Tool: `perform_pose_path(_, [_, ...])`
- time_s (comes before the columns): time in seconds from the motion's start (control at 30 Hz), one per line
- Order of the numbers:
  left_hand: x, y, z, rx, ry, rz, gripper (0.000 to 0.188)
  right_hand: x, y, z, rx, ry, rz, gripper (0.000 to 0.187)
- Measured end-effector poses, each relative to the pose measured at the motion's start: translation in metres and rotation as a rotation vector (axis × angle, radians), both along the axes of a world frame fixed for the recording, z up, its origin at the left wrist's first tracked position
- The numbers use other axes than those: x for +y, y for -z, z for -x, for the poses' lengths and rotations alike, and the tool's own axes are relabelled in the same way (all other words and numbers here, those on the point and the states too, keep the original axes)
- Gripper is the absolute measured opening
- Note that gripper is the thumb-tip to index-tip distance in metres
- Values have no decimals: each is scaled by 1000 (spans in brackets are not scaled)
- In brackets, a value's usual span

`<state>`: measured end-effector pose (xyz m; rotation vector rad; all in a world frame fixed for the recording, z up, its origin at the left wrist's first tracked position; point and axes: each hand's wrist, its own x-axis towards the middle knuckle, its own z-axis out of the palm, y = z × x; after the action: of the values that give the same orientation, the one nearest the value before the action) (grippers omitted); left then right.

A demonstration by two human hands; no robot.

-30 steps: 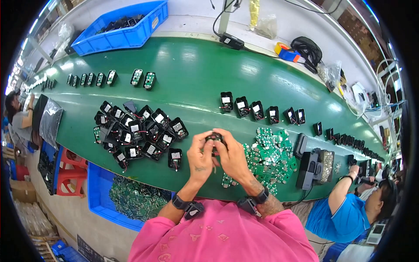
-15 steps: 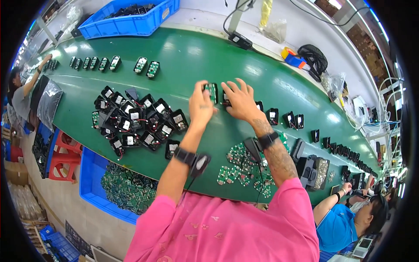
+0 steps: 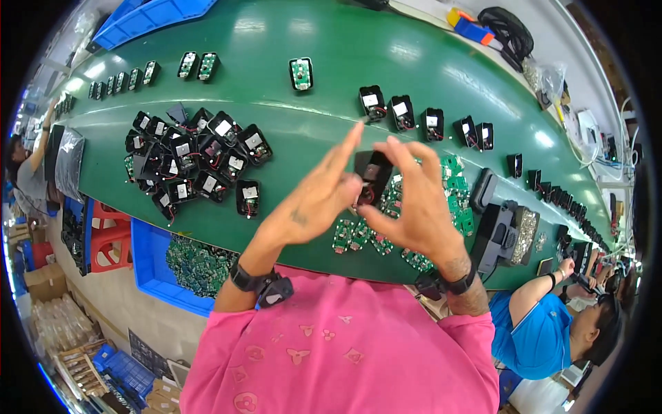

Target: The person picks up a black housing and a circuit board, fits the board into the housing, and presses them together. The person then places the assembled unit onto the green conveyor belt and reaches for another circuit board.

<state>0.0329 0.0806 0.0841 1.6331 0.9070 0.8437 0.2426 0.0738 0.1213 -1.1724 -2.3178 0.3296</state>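
Black housing (image 3: pixel 373 176): between the two hands, tilted, above the near part of the green worktop (image 3: pixel 276 127); red wire shows low in it, and no green board face can be made out.
Right hand (image 3: pixel 422 200): curved around that housing, apparently clamped on it, thumb at the lower end and fingers at the upper.
Left hand (image 3: pixel 314 196): fingers straight and apart from the thumb, whose tip is at the housing's edge (touching or just beside, I cannot tell).
Boarded housings: one housing with a green board (image 3: pixel 301 74) stands alone beyond the hands; a pair (image 3: pixel 198 66) and a line (image 3: pixel 124 81) stand farther left. These look done.
Right-hand row: open housings (image 3: pixel 433 124) showing wires and pale parts, no green board on top; seemingly left to do.
Heap: piled housings (image 3: pixel 189 152) left of the hands, mostly unboarded too, with one housing (image 3: pixel 247 199) just beside.
Loose boards: green boards (image 3: pixel 455 196) spread beside and partly behind the right hand, unfitted.
Overall: only partway, I judge; many housings remain open.
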Motion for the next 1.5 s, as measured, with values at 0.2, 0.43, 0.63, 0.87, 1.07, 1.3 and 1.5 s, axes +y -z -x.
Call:
perform_pose_path(0.2, [-50, 36, 13, -657, -84, 478, 68, -39, 23, 19, 37, -41, -6, 80])
perform_pose_path(0.43, [-57, 30, 39, -833, -298, 532, 60, -78, 70, 29, -376, -67, 105, 67])
perform_pose_path(0.63, [-62, 40, 37, -955, -305, 499, 56, -69, 63, 37, -250, -79, 415, 48])
perform_pose_path(0.87, [-64, 32, 25, -806, -378, 514, 51, -51, 47, 19, 253, -11, 823, 27])
perform_pose_path(1.07, [-65, 29, 3, -463, -385, 424, 49, -58, 22, 41, 726, -48, 902, 29])
perform_pose_path(1.3, [-67, 23, 5, -351, -54, 519, 34, -55, 35, 32, 636, -82, 588, 21])
perform_pose_path(1.5, [-64, 32, 2, -271, -49, 420, 34, -55, 33, 34, 621, -38, 516, 17])
